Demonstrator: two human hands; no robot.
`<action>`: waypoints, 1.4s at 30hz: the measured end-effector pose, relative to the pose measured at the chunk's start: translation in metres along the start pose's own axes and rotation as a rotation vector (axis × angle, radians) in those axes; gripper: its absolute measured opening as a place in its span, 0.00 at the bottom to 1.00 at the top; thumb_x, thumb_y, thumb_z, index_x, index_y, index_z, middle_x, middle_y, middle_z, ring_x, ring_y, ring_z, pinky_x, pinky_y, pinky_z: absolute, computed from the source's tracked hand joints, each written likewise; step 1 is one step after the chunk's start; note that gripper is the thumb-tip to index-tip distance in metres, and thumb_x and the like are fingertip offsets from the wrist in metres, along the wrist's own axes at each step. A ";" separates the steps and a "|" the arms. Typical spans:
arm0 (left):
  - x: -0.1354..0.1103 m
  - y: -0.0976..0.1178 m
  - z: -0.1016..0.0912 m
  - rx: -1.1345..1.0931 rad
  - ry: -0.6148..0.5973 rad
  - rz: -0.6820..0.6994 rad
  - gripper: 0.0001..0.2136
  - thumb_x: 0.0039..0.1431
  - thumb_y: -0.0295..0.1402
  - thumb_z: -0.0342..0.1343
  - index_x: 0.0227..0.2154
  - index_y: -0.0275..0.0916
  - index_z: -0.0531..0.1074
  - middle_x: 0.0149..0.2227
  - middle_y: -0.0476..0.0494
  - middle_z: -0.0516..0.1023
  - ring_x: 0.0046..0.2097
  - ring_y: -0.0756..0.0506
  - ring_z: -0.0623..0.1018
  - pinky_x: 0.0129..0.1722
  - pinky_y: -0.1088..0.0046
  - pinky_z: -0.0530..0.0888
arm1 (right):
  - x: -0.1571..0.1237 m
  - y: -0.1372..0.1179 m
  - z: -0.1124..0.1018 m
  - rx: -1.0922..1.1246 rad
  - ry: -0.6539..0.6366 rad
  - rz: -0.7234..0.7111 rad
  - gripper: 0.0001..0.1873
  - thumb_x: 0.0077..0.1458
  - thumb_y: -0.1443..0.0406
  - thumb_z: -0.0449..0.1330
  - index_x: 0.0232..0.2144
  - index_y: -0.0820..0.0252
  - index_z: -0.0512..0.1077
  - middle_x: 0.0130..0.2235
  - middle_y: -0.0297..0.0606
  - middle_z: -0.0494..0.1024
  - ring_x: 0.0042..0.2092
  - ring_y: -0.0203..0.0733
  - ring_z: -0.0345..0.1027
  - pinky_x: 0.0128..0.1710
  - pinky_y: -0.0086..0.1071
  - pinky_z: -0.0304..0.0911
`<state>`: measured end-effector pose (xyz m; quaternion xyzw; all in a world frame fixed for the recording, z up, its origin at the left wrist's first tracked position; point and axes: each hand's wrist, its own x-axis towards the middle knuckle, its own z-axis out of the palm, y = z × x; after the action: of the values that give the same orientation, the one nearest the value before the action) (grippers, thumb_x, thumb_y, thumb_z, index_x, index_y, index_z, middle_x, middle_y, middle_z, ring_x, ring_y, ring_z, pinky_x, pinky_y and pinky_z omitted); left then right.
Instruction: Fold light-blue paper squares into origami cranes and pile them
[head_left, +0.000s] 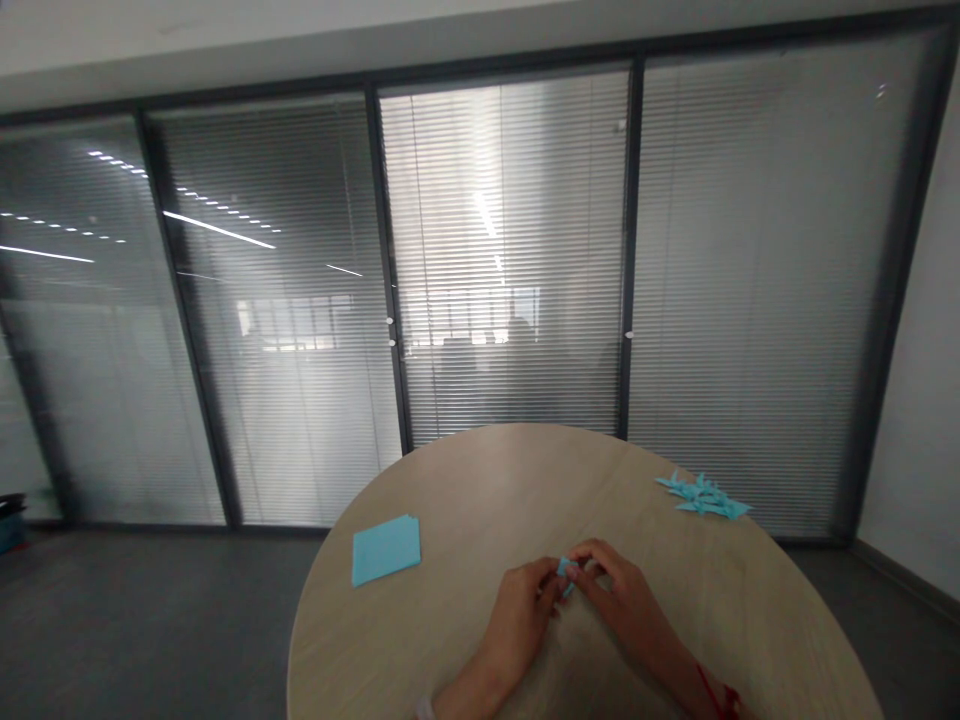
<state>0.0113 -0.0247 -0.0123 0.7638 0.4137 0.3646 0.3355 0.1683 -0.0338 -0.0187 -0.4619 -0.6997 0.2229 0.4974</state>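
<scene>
Between my two hands is a small piece of folded light-blue paper (567,569), pinched just above the table near its front middle. My left hand (524,604) grips it from the left with thumb and fingers together. From the right, my right hand (616,592) pinches the same piece between thumb and index finger. Fingers cover much of the paper, so its full shape is hidden. A stack of flat light-blue paper sheets (386,551) lies on the table left of my hands. To the right, near the far edge, sits a pile of folded light-blue paper pieces (703,495).
The round wooden table (480,480) has a curved edge on both sides. Behind it stands a glass partition with blinds (510,250) in dark frames. Grey floor (187,620) shows at the left, and a dark and blue object (10,522) at the far left.
</scene>
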 end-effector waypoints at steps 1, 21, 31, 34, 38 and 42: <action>0.000 -0.001 0.000 0.005 0.000 0.010 0.14 0.59 0.35 0.46 0.35 0.35 0.77 0.29 0.44 0.78 0.28 0.48 0.73 0.31 0.76 0.69 | 0.000 0.000 0.000 0.001 -0.002 0.008 0.14 0.56 0.54 0.55 0.32 0.58 0.72 0.33 0.39 0.78 0.35 0.43 0.72 0.38 0.33 0.64; 0.002 -0.004 -0.001 -0.016 0.189 0.061 0.13 0.55 0.33 0.53 0.42 0.41 0.77 0.35 0.43 0.80 0.31 0.47 0.75 0.35 0.72 0.73 | 0.013 0.009 -0.002 0.443 0.005 0.256 0.24 0.40 0.44 0.63 0.26 0.58 0.68 0.24 0.34 0.75 0.27 0.42 0.70 0.29 0.34 0.65; -0.001 0.008 -0.007 -0.134 0.192 0.082 0.12 0.55 0.37 0.53 0.36 0.40 0.80 0.32 0.42 0.81 0.29 0.47 0.75 0.30 0.74 0.73 | 0.006 -0.004 -0.006 0.591 -0.118 0.292 0.20 0.42 0.49 0.65 0.27 0.59 0.72 0.24 0.34 0.75 0.28 0.40 0.70 0.30 0.32 0.65; -0.001 0.009 -0.008 -0.149 0.183 0.091 0.13 0.55 0.38 0.53 0.36 0.40 0.80 0.33 0.42 0.81 0.30 0.47 0.76 0.30 0.74 0.73 | 0.004 -0.006 -0.005 0.661 -0.136 0.295 0.19 0.43 0.49 0.65 0.28 0.60 0.74 0.27 0.37 0.76 0.29 0.41 0.70 0.30 0.32 0.65; -0.002 0.010 -0.008 -0.163 0.178 0.107 0.13 0.56 0.37 0.53 0.37 0.40 0.80 0.32 0.42 0.81 0.30 0.46 0.76 0.30 0.74 0.73 | 0.001 -0.005 -0.006 0.743 -0.213 0.289 0.18 0.46 0.51 0.64 0.29 0.60 0.75 0.29 0.38 0.76 0.31 0.40 0.70 0.31 0.31 0.65; -0.003 0.013 -0.007 -0.158 0.137 0.111 0.11 0.55 0.36 0.54 0.36 0.41 0.80 0.31 0.42 0.80 0.31 0.47 0.76 0.30 0.75 0.72 | 0.000 -0.003 -0.008 0.774 -0.304 0.270 0.18 0.51 0.51 0.61 0.30 0.61 0.75 0.30 0.39 0.76 0.33 0.40 0.69 0.33 0.31 0.64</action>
<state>0.0089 -0.0315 0.0008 0.7298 0.3626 0.4656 0.3450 0.1737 -0.0365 -0.0132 -0.2907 -0.5632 0.5970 0.4918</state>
